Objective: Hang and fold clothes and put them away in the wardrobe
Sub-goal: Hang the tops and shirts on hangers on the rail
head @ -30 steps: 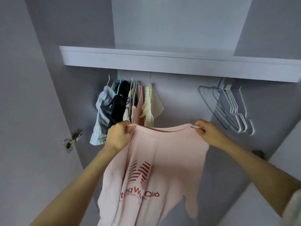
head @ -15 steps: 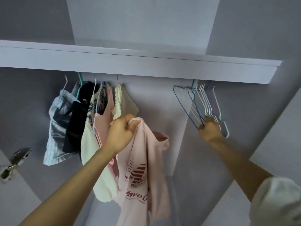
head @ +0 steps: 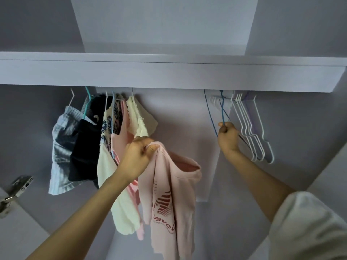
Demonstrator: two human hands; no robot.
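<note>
A pale pink T-shirt [head: 169, 199] with a red printed logo hangs down from my left hand [head: 136, 160], which grips it by the shoulder at the middle of the wardrobe. My right hand [head: 227, 136] is raised to the right and grips a blue wire hanger [head: 222, 111] that hangs under the shelf. Beside it hang several empty white hangers [head: 249, 132]. The rail itself is hidden behind the shelf edge.
Several garments hang at the left: a striped grey piece [head: 62, 145], a black one [head: 85, 147], a cream one [head: 139, 119] and a pink top [head: 120, 145]. A white shelf [head: 169, 72] runs across above. A metal door hinge [head: 16, 188] sits at the left edge.
My right hand let go of the pink T-shirt, went up to the empty hangers and took hold of the blue one. The shirt now hangs from my left hand alone.
</note>
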